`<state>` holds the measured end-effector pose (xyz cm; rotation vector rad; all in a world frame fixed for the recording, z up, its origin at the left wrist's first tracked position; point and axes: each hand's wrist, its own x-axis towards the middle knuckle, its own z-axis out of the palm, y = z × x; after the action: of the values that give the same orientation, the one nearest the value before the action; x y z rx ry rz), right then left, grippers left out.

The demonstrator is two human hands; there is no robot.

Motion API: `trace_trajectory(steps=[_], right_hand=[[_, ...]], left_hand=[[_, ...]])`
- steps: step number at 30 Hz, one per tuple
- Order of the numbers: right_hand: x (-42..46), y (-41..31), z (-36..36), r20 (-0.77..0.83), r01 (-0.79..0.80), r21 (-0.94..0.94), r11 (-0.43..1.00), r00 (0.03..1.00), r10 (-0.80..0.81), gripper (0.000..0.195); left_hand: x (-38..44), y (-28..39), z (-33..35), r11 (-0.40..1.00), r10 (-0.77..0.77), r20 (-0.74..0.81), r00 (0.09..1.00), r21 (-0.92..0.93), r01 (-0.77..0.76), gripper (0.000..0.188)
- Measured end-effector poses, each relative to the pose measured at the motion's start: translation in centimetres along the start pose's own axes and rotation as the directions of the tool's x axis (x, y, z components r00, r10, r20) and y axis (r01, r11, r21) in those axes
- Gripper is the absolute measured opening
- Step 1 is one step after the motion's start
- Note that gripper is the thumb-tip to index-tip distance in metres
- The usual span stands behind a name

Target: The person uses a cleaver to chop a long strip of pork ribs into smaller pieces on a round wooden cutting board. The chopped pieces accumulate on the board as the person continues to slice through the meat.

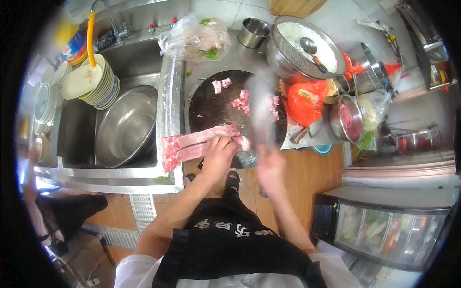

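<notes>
My left hand (220, 153) presses on raw ribs (194, 151), long strips of meat on bone. They lie across the near left of a round dark chopping block (212, 104) and reach over the sink's edge. In my right hand (271, 167) is the handle of a cleaver (262, 111), its broad blade blurred by motion. The blade is just right of the ribs' end and hides part of the block. Small chopped rib pieces (241, 102) lie on the block behind and beside the blade. Two more pieces (221, 85) sit near its far edge.
At left, a steel sink (169, 108) holds a large metal basin (126, 126) and stacked plates (95, 81). Behind the block are a plastic bag of meat (205, 39) and a steel pot (253, 32). To the right stand a colander of white powder (288, 43), a red bag (306, 104) and a meat bowl (346, 118). Another person (47, 216) is at far left.
</notes>
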<state>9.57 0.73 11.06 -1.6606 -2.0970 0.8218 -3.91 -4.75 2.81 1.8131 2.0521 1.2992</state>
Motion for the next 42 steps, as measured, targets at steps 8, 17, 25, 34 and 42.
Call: trace_trajectory(steps=[8,17,25,34,42], right_hand=[[0.2,2.8,2.2,0.101,0.058,-0.081,0.995,0.994,-0.05,0.035],[-4.3,5.4,0.3,0.119,0.01,-0.125,0.992,0.993,0.005,0.034],[-2.6,4.8,-1.7,0.108,-0.224,0.286,0.932,0.974,0.201,0.032],[-2.1,3.7,-4.4,0.221,-0.273,0.325,0.905,0.953,0.208,0.035],[-1.8,5.3,-6.2,0.39,-0.336,0.522,0.784,0.911,0.131,0.03]], left_hand=[[0.2,-0.3,0.5,0.987,0.008,0.058,0.998,0.157,-0.017,0.013],[0.5,-0.2,1.1,0.985,-0.06,0.041,0.997,0.167,0.052,0.016],[3.7,-1.0,1.6,0.976,-0.207,-0.005,0.978,-0.074,0.206,0.009],[10.5,-3.3,4.8,0.642,-0.493,0.162,0.855,-0.595,0.483,0.028],[11.3,-2.3,4.5,0.192,-0.491,0.455,0.743,-0.776,0.602,0.024]])
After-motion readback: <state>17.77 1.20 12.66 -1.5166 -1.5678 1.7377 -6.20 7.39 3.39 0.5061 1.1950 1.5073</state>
